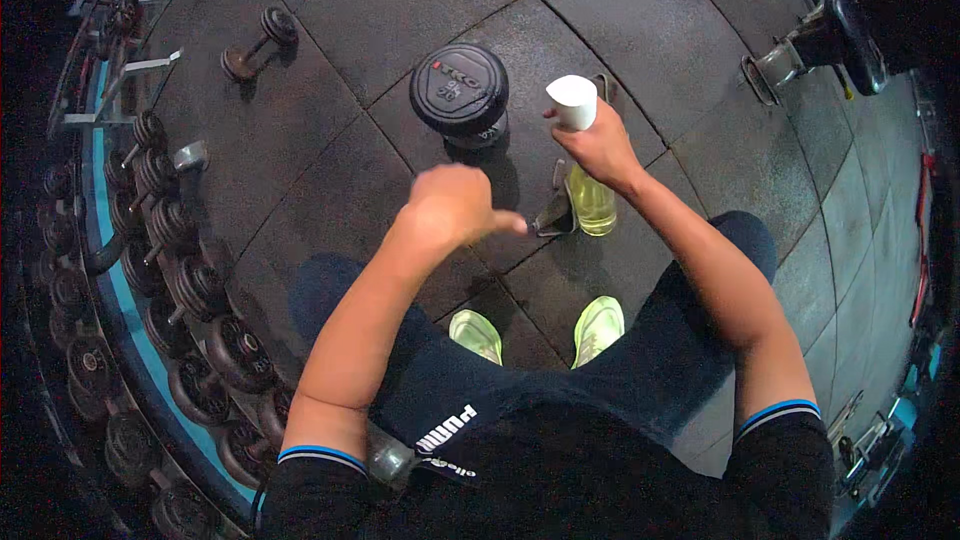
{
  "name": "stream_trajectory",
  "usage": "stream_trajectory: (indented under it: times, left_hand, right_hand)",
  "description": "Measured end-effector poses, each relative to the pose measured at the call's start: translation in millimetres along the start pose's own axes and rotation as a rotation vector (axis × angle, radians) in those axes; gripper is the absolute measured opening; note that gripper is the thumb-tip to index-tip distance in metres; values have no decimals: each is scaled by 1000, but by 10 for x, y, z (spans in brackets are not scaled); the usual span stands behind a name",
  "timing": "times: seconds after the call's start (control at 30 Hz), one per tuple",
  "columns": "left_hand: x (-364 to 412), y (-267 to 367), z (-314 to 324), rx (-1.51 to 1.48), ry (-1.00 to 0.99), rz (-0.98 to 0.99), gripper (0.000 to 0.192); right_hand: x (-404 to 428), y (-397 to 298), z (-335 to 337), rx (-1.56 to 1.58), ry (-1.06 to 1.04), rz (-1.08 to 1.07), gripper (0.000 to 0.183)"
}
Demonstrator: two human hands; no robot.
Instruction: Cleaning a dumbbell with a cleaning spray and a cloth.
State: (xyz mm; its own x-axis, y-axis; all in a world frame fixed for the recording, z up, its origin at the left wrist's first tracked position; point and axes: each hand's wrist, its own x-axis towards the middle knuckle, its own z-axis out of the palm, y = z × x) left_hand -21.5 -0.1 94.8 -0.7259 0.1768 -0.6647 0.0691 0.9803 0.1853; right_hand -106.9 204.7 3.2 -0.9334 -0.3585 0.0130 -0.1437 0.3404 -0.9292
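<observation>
My right hand (600, 146) grips a white cylindrical object (573, 101), its pale top facing up at me. Just below that hand is a clear bottle of yellowish liquid (594, 202); whether the two are joined is hidden by the hand. My left hand (454, 199) hovers over the floor, its back towards me and its thumb pointing right. Its other fingers bend down out of sight, and no object shows in it. Ahead of it, a large black TKO dumbbell (460, 90) stands on end. A grey bracket-like piece (556, 211) lies beside the bottle.
Dumbbells (196, 285) fill a rack along the left. A smaller dumbbell (259, 45) lies on the dark rubber floor tiles (322, 120). Gym equipment with a metal foot (772, 75) stands at the upper right. My light green shoes (598, 331) rest on the floor between my knees.
</observation>
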Motion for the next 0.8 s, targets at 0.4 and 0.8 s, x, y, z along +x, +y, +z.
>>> stream_trajectory:
  times: [0.4, 0.8]
  left_hand:
    - [730, -390, 52, -328, 792, -386, 135]
    - [720, -807, -62, -215, 690, -100, 130]
  right_hand:
    - [29, -112, -126, -147, 109, -67, 25]
    - [15, -279, -198, -165, 38, 12, 41]
